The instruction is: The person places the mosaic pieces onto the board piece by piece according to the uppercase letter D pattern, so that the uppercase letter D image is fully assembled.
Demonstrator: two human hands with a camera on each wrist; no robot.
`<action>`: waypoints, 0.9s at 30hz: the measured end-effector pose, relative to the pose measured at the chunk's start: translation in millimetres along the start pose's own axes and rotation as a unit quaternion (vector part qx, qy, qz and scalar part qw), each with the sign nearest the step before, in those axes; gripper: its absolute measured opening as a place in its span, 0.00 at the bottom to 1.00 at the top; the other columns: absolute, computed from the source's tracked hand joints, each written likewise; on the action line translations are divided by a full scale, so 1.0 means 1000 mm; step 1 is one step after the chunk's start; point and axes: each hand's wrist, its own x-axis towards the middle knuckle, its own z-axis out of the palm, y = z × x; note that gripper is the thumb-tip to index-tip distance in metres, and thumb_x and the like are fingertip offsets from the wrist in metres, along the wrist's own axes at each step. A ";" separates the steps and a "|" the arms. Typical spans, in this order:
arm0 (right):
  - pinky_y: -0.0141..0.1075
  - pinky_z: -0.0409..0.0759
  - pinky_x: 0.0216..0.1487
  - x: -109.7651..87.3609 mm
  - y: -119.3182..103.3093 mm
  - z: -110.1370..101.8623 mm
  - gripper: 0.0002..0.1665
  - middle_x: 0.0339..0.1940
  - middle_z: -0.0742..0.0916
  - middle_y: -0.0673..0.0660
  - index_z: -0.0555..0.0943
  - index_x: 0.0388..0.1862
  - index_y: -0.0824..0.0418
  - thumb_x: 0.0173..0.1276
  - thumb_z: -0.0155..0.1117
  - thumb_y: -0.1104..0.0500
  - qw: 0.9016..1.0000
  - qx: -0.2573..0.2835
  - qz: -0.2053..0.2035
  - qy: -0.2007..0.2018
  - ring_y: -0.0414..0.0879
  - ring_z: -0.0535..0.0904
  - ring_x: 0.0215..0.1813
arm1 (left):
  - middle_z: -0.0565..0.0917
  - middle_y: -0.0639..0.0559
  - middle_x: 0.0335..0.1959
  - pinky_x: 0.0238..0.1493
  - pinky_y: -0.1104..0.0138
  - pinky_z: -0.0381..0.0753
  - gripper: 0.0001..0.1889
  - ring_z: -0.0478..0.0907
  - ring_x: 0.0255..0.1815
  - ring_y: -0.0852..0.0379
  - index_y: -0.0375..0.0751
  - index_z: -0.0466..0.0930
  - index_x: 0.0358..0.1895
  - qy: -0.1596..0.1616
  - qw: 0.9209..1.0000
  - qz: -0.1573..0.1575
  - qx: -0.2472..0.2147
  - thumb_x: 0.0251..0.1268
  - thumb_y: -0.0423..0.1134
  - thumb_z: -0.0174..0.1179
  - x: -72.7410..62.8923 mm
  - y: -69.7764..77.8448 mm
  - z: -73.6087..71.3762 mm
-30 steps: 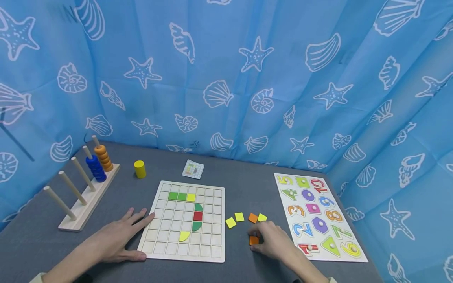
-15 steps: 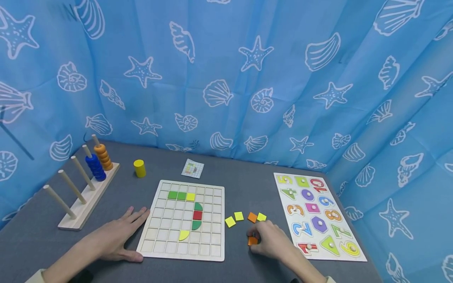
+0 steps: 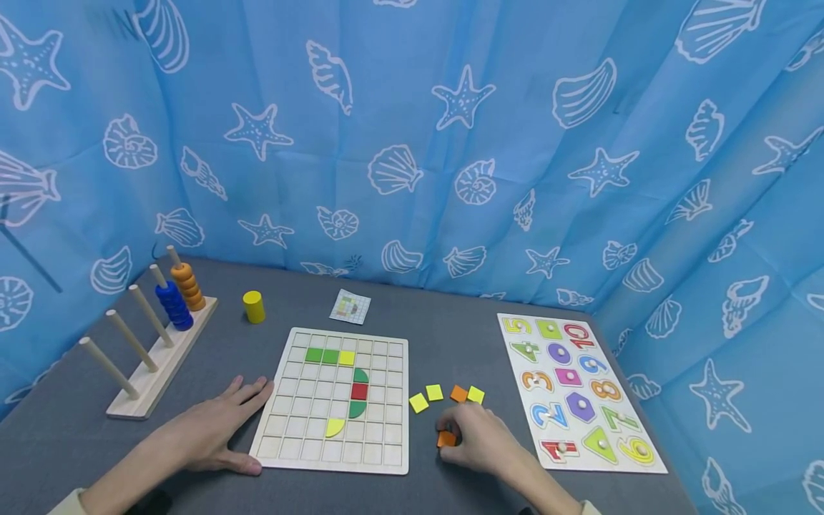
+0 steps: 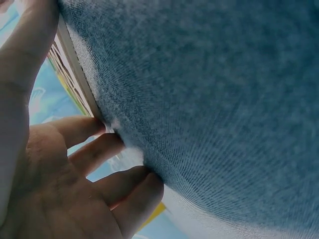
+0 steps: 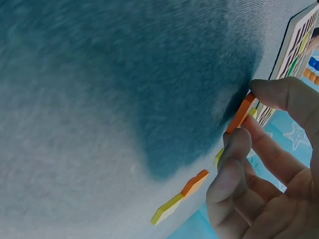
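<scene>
- Right hand [image 3: 479, 438]: thumb and fingers pinch an orange tile [image 3: 446, 439] at the worktop [image 3: 428, 497], right of the grid board [image 3: 302, 449].
- Left hand [image 3: 215, 433]: fingers spread at the board's left edge.
- Just beyond the right hand: three yellow tiles [image 3: 434, 392], another orange one.
- Number puzzle [image 3: 575, 433] farther right.
- Beyond the board: pattern card [image 3: 350, 307], yellow cylinder [image 3: 254, 307].
- Peg stand [image 3: 162, 362], far left.

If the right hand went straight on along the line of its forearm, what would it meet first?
Probably the loose yellow tile nearest the grid board. The right hand pinches an orange tile, and its height is hard to judge, so it might pass over.
</scene>
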 end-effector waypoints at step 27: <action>0.24 0.70 0.25 0.027 -0.067 0.014 0.14 0.28 0.83 0.46 0.90 0.39 0.56 0.52 0.80 0.57 0.994 -0.051 -0.099 0.007 0.32 0.69 0.28 | 0.64 0.30 0.78 0.58 0.22 0.68 0.66 0.56 0.74 0.14 0.41 0.59 0.80 0.032 0.999 0.009 0.037 0.38 0.79 0.68 0.001 0.004 0.003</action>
